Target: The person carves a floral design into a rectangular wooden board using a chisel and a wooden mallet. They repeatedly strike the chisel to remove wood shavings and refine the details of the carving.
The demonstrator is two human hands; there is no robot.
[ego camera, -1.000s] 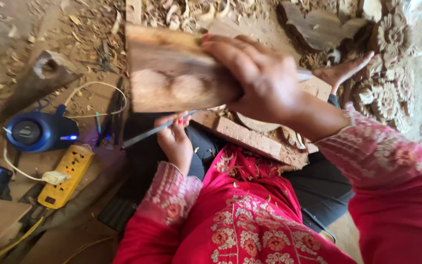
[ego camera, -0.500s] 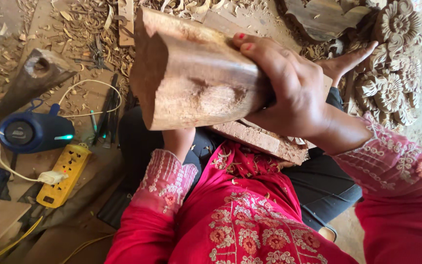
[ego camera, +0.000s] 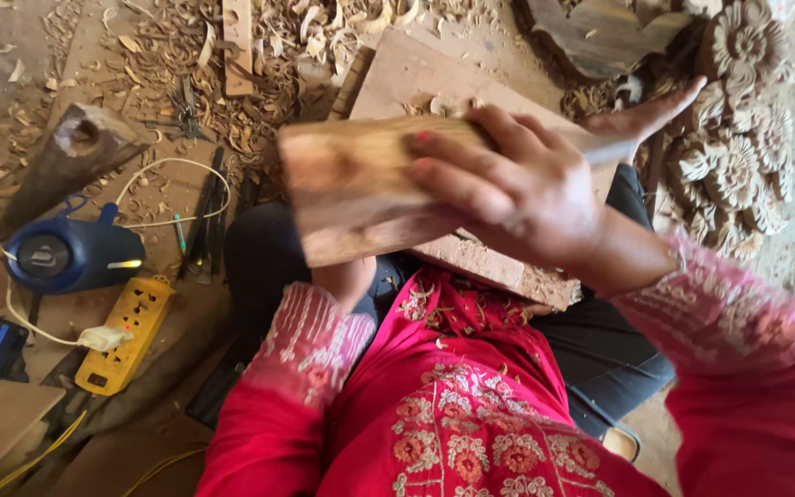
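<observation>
Head view: right hand (ego camera: 517,189) is clenching round a thick wooden block (ego camera: 361,198), fingers wrapping over its top edge, holding it up close to the camera and tilted a bit, over the person's lap. Block is blurry, so its surface detail is not readable. Left hand is sitting under/behind the block, only wrist and red embroidered sleeve (ego camera: 310,345) showing; can't tell if it's grasping anything or relaxed. Below the block a flat wooden board (ego camera: 434,78) is lying across the lap w/ chips on it, its near edge (ego camera: 508,271) showing just under the block. Bare foot (ego camera: 650,115) is resting at the board's far right corner. To the right, carved wooden rosettes (ego camera: 738,156) are piling up on the ground. To the left: blue round device (ego camera: 71,253) w/ white cord, yellow power strip (ego camera: 126,336) just beside it, dark carving tools (ego camera: 204,225) lying near the leg, wood shavings (ego camera: 259,46) scattering across the floor.
</observation>
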